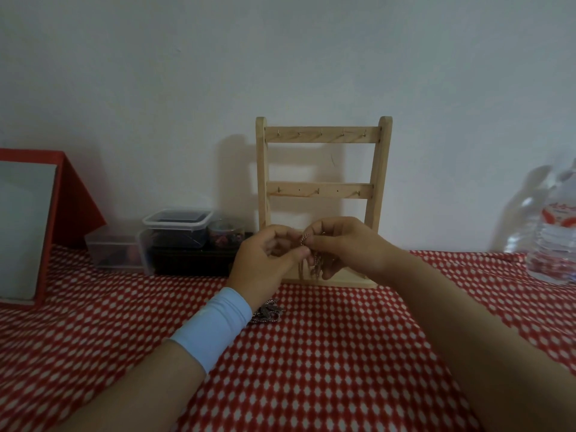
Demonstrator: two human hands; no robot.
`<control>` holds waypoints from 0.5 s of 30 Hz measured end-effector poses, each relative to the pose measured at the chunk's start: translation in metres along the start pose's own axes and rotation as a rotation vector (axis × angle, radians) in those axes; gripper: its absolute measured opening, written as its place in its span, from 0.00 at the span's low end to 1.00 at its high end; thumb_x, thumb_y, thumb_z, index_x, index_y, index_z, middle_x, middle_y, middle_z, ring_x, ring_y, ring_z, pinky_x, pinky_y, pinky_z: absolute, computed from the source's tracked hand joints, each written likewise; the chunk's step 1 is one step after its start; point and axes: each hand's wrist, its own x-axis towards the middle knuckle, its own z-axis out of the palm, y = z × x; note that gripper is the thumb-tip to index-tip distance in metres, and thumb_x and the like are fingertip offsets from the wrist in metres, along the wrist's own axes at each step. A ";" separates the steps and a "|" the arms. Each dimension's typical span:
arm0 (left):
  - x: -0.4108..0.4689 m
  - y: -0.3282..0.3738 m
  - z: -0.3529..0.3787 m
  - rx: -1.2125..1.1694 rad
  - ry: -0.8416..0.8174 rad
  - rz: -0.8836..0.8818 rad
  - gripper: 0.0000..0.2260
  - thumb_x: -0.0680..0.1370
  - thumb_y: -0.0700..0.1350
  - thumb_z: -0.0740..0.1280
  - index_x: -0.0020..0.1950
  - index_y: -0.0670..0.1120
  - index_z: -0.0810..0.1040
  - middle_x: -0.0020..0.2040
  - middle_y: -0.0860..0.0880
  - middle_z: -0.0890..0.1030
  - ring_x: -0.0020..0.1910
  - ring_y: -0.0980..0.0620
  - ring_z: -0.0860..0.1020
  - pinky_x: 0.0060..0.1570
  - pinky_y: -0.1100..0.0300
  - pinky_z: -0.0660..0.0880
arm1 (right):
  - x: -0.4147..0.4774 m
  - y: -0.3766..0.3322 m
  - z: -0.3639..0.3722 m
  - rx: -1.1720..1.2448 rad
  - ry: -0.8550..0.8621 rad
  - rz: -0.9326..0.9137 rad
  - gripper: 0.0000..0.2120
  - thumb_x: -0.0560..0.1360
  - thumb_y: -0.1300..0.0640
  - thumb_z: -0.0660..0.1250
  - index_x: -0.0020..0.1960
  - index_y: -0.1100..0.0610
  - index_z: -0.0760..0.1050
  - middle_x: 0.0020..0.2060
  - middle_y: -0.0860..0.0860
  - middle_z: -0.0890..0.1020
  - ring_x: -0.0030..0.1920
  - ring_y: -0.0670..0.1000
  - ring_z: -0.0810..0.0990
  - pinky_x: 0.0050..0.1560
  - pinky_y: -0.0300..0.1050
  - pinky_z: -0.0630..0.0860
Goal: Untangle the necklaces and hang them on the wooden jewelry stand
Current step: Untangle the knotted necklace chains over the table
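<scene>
A wooden jewelry stand [322,135] with two hook rails stands against the wall, and no necklace hangs on its hooks. In front of its base, my left hand [265,263] and my right hand [346,244] meet and both pinch a thin chain necklace [304,239]. Strands of it hang down between my hands toward the table. A small heap of tangled necklaces [267,313] lies on the cloth just right of my left wrist, which wears a light blue band.
A red and white patterned cloth [327,353] covers the table. Clear plastic boxes [174,232] of small items sit left of the stand. A red framed mirror [28,226] leans at far left. A water bottle [554,232] stands at the right edge.
</scene>
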 end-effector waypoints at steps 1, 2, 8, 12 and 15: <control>0.000 -0.001 0.000 0.002 -0.001 -0.005 0.08 0.72 0.40 0.74 0.48 0.51 0.82 0.41 0.55 0.85 0.43 0.58 0.83 0.44 0.59 0.80 | 0.000 0.000 0.001 -0.009 -0.014 0.004 0.07 0.82 0.59 0.65 0.52 0.61 0.81 0.37 0.56 0.85 0.33 0.54 0.80 0.38 0.48 0.81; 0.000 -0.002 -0.001 0.017 -0.002 -0.006 0.08 0.73 0.40 0.74 0.47 0.52 0.82 0.40 0.55 0.85 0.42 0.60 0.82 0.44 0.60 0.79 | 0.000 0.000 0.001 -0.019 -0.023 0.012 0.07 0.82 0.59 0.65 0.53 0.61 0.80 0.37 0.56 0.85 0.32 0.54 0.80 0.36 0.47 0.81; 0.000 -0.004 0.000 0.147 -0.013 0.006 0.07 0.76 0.39 0.69 0.44 0.51 0.81 0.40 0.51 0.82 0.36 0.58 0.79 0.39 0.64 0.77 | 0.000 -0.002 0.004 -0.087 -0.076 0.091 0.09 0.83 0.57 0.63 0.55 0.63 0.77 0.39 0.60 0.87 0.34 0.58 0.84 0.39 0.46 0.84; -0.001 -0.003 0.001 0.068 -0.014 -0.032 0.05 0.77 0.39 0.68 0.45 0.48 0.82 0.42 0.48 0.82 0.39 0.55 0.80 0.39 0.62 0.78 | 0.000 -0.002 0.003 -0.218 -0.119 0.083 0.10 0.83 0.52 0.63 0.51 0.55 0.80 0.43 0.54 0.88 0.43 0.56 0.88 0.53 0.53 0.84; -0.001 -0.005 0.002 0.068 -0.013 -0.004 0.06 0.77 0.38 0.68 0.46 0.49 0.81 0.43 0.51 0.82 0.43 0.58 0.80 0.42 0.64 0.77 | -0.001 0.000 0.004 -0.246 -0.123 0.057 0.09 0.82 0.52 0.64 0.50 0.51 0.82 0.46 0.49 0.87 0.45 0.50 0.87 0.56 0.50 0.82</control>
